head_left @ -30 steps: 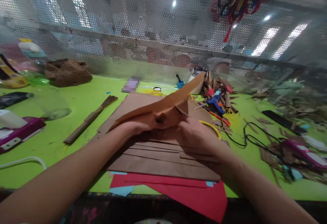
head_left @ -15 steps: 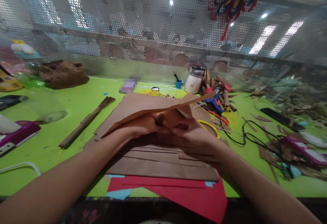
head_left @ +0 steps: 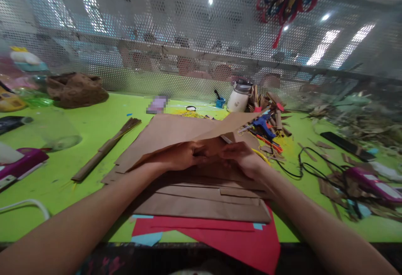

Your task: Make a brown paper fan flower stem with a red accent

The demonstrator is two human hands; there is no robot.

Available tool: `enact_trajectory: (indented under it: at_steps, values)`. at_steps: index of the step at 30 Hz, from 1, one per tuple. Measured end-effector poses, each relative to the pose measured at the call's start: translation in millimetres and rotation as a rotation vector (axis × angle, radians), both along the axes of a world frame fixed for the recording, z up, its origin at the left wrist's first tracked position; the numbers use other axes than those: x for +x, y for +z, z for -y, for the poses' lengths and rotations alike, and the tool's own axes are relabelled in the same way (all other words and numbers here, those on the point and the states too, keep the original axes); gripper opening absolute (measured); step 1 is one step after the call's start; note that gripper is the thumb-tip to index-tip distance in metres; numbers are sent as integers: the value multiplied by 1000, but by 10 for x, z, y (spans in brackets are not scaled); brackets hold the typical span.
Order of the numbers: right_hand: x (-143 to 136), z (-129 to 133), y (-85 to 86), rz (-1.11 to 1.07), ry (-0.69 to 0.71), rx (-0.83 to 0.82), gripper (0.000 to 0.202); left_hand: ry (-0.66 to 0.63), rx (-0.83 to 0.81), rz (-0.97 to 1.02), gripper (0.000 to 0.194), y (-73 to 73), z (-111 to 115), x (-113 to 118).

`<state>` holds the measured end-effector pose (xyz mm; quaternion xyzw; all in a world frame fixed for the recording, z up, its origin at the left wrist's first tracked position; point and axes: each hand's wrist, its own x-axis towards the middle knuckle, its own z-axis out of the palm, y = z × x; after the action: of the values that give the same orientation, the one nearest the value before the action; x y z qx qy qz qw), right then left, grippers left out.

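Several brown paper sheets (head_left: 176, 126) lie stacked in the middle of the table, partly over red paper (head_left: 238, 241) at the front edge. Both hands are over the stack, close together. My left hand (head_left: 185, 155) is closed on the edge of a brown sheet, whose raised part slants up to the right. Just right of it, my right hand (head_left: 240, 155) is closed on the same folded part of the sheet. The fingertips are partly hidden in the shadow of the fold.
A rolled brown paper bundle (head_left: 103, 151) lies at left. At right are a blue glue gun (head_left: 264, 124), black cable (head_left: 301, 170), paper scraps (head_left: 328, 191) and a black phone-like object (head_left: 347, 146). A white jar (head_left: 238, 97) and blue pot (head_left: 220, 101) stand behind.
The raised brown sheet has tipped, and more of its face shows. Both hands have shifted slightly, and my right hand's fingers have moved over the fold.
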<state>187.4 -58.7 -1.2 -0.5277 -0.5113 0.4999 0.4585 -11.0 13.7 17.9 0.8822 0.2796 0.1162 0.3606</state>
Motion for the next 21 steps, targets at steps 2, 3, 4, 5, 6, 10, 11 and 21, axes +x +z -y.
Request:
enact_trajectory:
  at_steps: [2, 3, 4, 5, 6, 10, 11, 21]
  values:
    - [19, -4, -3, -20, -1, -26, 17, -31, -18, -10, 25, -9, -10, -3]
    - [27, -4, 0, -26, -3, -45, 18, -48, -31, -9, 26, -14, -16, -7]
    - [37, -3, 8, -34, -6, -65, 19, -61, -43, -9, 27, -19, -23, -12]
    - [52, -2, 20, -41, -6, -84, 20, -73, -60, -8, 27, -24, -29, -17]
    - [75, -2, 34, -47, -5, -93, 21, -84, -87, -4, 26, -29, -34, -22]
    - [234, -19, 106, -90, -41, -51, 23, -59, -263, 97, 22, -33, -35, -33]
    - [274, -25, 121, -133, -65, -31, 22, -50, -315, 131, 22, -25, -28, -34]
    - [38, 151, 268, -86, 283, 173, 34, -136, -812, 356, 23, 120, 81, -62]
